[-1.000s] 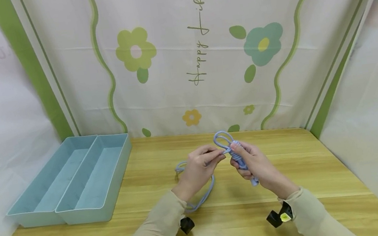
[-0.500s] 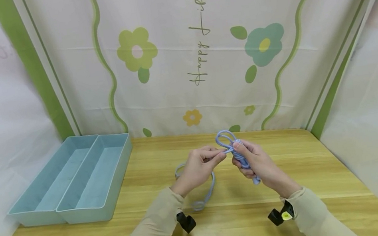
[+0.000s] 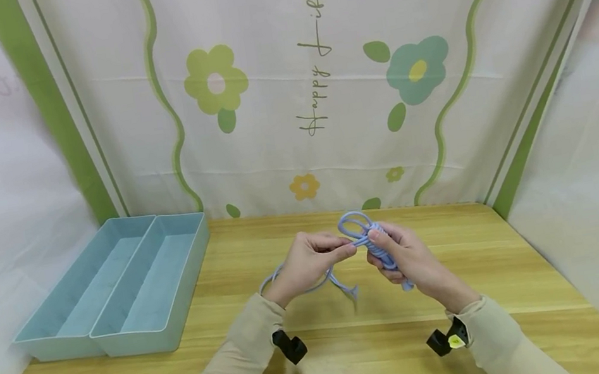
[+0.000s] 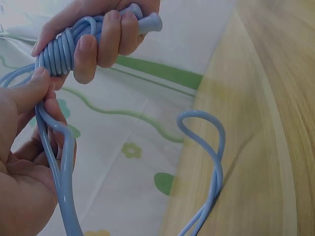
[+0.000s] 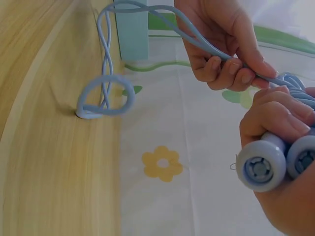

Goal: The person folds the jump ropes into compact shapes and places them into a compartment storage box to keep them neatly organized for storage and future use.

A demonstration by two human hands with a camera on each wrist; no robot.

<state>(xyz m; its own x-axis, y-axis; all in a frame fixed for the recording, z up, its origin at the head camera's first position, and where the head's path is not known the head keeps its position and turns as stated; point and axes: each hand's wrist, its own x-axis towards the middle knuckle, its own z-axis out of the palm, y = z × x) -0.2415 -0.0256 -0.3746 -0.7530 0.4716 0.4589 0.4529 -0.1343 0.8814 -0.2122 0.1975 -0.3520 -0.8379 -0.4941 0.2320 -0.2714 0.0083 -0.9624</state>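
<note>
Pale-blue rope (image 4: 59, 53), teal trays (image 3: 186, 283), wood-grain table (image 3: 358, 357), flower-patterned white cloth (image 3: 273, 120)

Two trays (image 3: 155, 272), two handles (image 5: 261, 167), apparently one cord (image 4: 59, 53)

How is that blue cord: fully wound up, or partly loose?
Partly loose: coiled cord sits in the right fingers, while an unwound length runs from the left fingers.

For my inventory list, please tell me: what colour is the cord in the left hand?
The cord is light blue; the left wrist view shows it best.
</note>
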